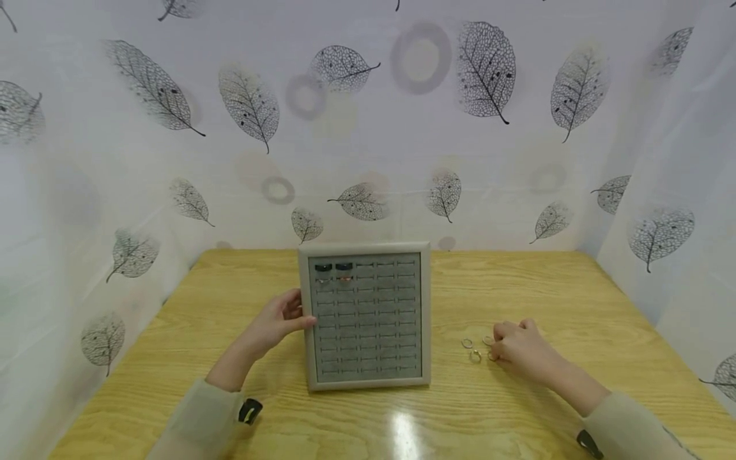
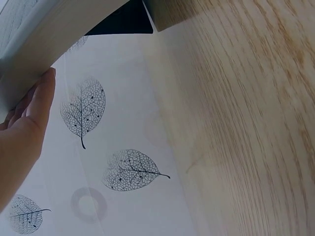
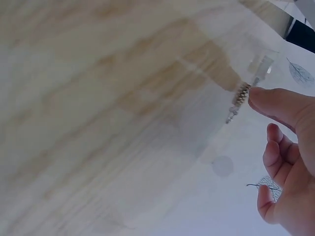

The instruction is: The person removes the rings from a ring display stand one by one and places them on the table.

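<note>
On the worktop (image 1: 368, 425) of yellow wood grain stands a rectangular ring display board (image 1: 368, 319), its grey slotted face set in a pale frame. At the board's upper left corner, two dark bands (image 1: 344, 267) sit side by side in the slots, with a small silvery piece (image 1: 324, 280) and a small reddish piece (image 1: 345, 278) just below them. At the board's left side, the left hand (image 1: 280, 322) grips the frame, thumb on the front and the other fingers round the edge. Well to the right of the board, the right hand (image 1: 524, 351) reaches down among a loose group of small metal rings (image 1: 475, 357), silvery and gold-toned. Its fingers are curled and narrowly spaced, the thumb tip right at the rings; whether they pinch one, I cannot tell. Behind the board hangs a white cloth (image 1: 368, 147) printed with dark skeleton leaves. Pale sleeves (image 1: 198, 412) cover both forearms, nearer than the board.
</note>
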A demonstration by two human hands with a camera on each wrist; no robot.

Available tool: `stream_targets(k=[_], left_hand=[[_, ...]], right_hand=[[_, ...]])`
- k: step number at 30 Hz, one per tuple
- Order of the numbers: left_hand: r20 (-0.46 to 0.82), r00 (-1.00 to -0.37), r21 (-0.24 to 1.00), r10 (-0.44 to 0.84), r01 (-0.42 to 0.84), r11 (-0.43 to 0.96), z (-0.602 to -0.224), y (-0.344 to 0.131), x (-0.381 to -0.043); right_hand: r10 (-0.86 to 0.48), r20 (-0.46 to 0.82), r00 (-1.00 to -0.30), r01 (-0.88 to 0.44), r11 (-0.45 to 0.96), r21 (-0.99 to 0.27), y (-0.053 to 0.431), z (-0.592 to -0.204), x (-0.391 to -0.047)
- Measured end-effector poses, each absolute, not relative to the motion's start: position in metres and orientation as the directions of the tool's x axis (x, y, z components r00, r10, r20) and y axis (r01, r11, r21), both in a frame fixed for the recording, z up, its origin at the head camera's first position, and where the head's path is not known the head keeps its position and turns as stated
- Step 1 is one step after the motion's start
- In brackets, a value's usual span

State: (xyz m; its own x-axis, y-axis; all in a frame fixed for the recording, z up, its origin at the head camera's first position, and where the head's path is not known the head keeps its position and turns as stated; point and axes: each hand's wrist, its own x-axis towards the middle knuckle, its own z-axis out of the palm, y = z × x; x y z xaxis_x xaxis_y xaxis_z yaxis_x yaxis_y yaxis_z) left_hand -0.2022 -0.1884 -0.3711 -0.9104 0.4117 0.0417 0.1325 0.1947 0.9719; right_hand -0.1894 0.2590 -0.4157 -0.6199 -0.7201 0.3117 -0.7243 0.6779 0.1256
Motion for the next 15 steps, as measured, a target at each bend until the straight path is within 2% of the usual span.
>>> stream_targets(k=[4,15], left_hand=[[0.033,-0.910,0.972,0.414,0.125,0.197,-0.372,-0.189,-0.202],[0.035,-0.915,0.971,0.403,0.127,0.204,-0.372,-0.188,-0.202]], right_hand=[[-0.701,0.368,-0.610,-0.725,0.682,0.097,0.256,-0.409,-0.187],[-0.685,0.546,-0.482,-0.784,0.616,0.081,0.242,-0.384,-0.187]])
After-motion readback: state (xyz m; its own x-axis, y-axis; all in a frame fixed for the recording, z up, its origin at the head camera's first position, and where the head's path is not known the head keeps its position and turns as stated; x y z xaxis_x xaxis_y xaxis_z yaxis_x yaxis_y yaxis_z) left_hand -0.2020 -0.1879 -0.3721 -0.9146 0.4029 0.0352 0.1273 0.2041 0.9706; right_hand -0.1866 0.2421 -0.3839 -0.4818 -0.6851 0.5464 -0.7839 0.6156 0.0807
